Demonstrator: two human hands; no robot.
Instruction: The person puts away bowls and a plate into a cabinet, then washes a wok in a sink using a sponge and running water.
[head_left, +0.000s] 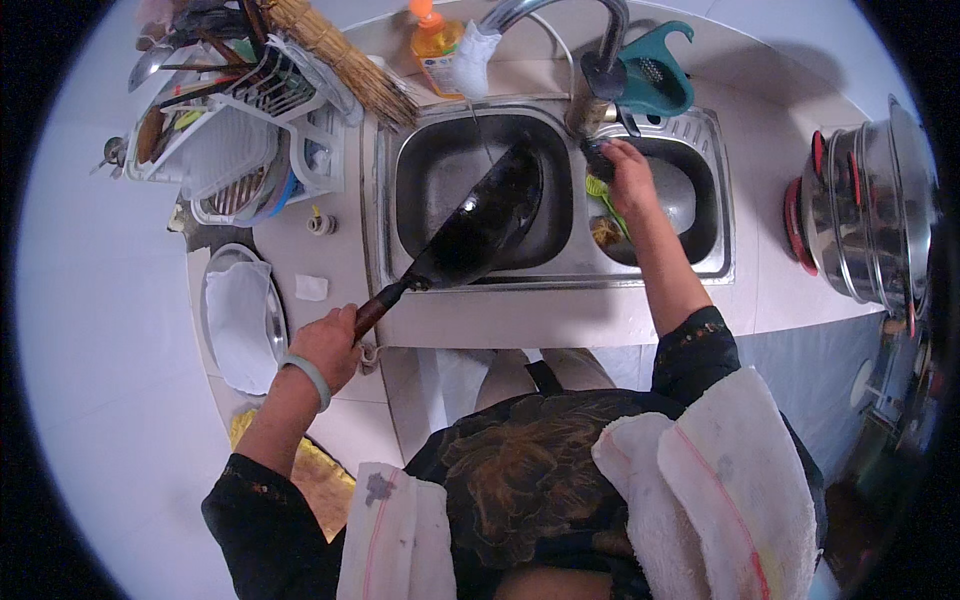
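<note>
My left hand (327, 346) is closed around the wooden handle of a dark wok (480, 217). The wok is tilted on its side over the larger left basin (420, 172) of a steel double sink, under the faucet's cloth-wrapped spout (474, 60). A thin stream of water seems to fall from the spout. Over the right basin (694, 247), close to the faucet base, my right hand (628, 176) grips a dark scrubber-like object (598, 157), partly hidden by the fingers. Just below that hand lie a green plastic utensil (598, 187) and a brownish scrubber (606, 232).
Behind the sink stand an orange soap bottle (437, 56), a straw brush (345, 60) and a teal strainer (656, 71). A loaded dish rack (319, 150) and a cloth-covered metal tray (280, 322) are at the left. At the right stands a steel steamer pot (844, 217).
</note>
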